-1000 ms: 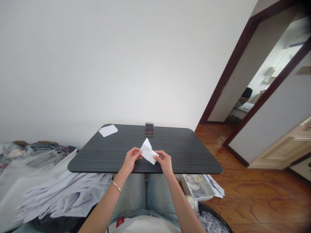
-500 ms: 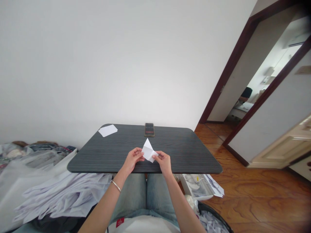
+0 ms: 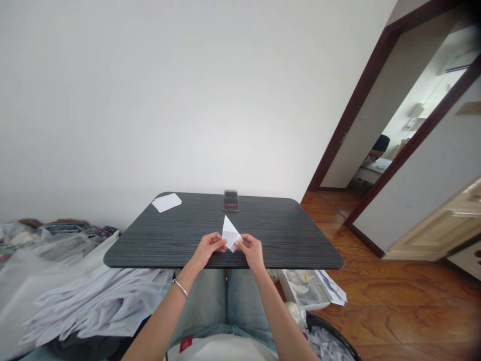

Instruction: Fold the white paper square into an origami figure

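Observation:
A small folded piece of white paper [image 3: 230, 234] is held above the front middle of the dark table [image 3: 161, 245], one pointed corner facing away from me. My left hand [image 3: 209, 247] pinches its left edge between thumb and fingers. On the other side, my right hand [image 3: 251, 248] grips the lower right part, thumb on top. Behind the paper, a dark rectangular device [image 3: 230, 200] lies near the table's back edge. Several white sheets [image 3: 167, 202] rest at the back left corner.
White cloth or plastic [image 3: 101, 301] is heaped left of the table. Below its right side are a white box [image 3: 305, 291] with papers and a black-rimmed bin [image 3: 330, 343] of scraps. A doorway stands at the right, a person partly visible beyond.
The paper's left side has folded inward, so its outline is narrower and more kite-shaped. My left hand has shifted slightly right with it; my right hand has barely moved.

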`<state>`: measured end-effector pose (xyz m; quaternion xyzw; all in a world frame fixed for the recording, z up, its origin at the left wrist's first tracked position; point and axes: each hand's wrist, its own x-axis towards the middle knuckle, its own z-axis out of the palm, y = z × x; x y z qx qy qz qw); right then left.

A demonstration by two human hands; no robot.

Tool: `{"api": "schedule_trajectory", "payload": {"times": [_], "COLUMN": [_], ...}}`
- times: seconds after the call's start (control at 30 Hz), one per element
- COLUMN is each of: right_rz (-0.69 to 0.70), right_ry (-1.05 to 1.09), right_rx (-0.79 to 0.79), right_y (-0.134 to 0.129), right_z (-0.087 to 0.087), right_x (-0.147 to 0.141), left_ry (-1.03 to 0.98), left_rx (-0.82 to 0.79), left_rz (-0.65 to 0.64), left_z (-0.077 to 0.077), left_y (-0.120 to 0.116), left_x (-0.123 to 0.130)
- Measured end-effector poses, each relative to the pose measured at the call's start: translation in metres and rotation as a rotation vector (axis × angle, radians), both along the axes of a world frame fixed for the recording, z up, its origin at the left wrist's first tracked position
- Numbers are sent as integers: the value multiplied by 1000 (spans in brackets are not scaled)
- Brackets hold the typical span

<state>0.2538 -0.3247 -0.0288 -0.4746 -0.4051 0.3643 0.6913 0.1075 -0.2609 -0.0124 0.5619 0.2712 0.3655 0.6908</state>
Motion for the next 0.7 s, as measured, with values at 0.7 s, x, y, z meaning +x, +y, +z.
{"api": "schedule_trajectory", "payload": {"times": [0.7], "right_rz": [-77], "right_ry": [-11], "right_rx": [88], "right_y": [-7], "right_z": [4], "right_x": [1], "left_ry": [-163], "left_rx": [-16], "left_rz": [192], "left_z": [0], "left_y": [3], "left_x": [-2]}}
